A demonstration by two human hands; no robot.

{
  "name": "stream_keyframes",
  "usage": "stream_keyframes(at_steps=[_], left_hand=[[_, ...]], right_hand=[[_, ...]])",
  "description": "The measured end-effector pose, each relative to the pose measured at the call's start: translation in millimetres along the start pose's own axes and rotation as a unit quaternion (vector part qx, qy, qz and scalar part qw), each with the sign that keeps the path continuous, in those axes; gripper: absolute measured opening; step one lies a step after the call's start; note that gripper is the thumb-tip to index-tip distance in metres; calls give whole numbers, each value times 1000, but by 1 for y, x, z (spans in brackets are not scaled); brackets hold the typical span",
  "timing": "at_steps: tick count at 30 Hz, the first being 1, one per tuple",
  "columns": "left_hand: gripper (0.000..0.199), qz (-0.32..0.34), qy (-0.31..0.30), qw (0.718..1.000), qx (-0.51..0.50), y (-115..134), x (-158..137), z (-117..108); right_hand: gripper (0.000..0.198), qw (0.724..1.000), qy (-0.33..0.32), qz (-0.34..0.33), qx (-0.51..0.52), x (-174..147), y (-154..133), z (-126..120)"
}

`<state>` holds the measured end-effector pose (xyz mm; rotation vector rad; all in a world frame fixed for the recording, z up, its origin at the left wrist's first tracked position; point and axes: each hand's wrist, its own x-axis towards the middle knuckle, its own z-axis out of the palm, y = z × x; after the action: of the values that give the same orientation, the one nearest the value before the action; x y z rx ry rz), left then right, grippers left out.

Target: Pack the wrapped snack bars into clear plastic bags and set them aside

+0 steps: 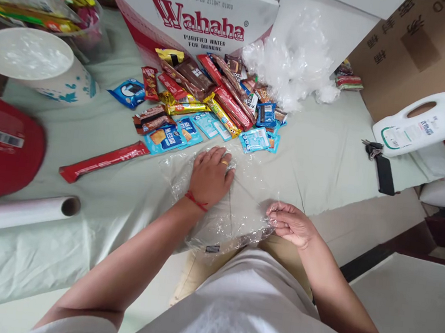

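A clear plastic bag [238, 205] lies spread at the front edge of the cloth-covered table, partly hanging over it. My left hand [212, 176], with a ring and a red string bracelet, rests flat on the bag with its fingers stretched out. At the bag's right edge, my right hand [290, 224] pinches the film between thumb and fingers. Just beyond my left hand lies a pile of wrapped snacks [218, 94]. Light-blue snack packets [186, 132] are nearest to its fingertips, and a long red snack stick [104, 160] lies to the left.
Behind the snacks stand a Wahaha carton [206, 22] and a heap of crumpled clear plastic [297, 58]. On the right are a white jug [429, 122] and keys with a black fob [383, 170]. Leftward are a paper cup [68, 79], a red container [5, 154] and a white roll [18, 214].
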<state>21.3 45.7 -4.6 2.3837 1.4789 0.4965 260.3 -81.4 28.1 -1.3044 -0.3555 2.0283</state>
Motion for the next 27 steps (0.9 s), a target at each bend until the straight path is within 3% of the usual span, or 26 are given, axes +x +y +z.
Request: stream_keyframes(at_steps=[8,17,23,27], left_hand=[[45,0,-2,1000,-1,0,0,-1],[46,2,5,1000,-11,-1,0,0],[46,2,8,1000,-8,-2,0,2],[46,-1,6,1000,-6,-2,0,1]], right_hand=[[41,998,65,-8,26,-6,-2,3],[44,998,66,-17,16,0,2,10],[49,1000,14,18,-6,-3,2,4],[37,999,-23,28,-19,-3,4,-1]])
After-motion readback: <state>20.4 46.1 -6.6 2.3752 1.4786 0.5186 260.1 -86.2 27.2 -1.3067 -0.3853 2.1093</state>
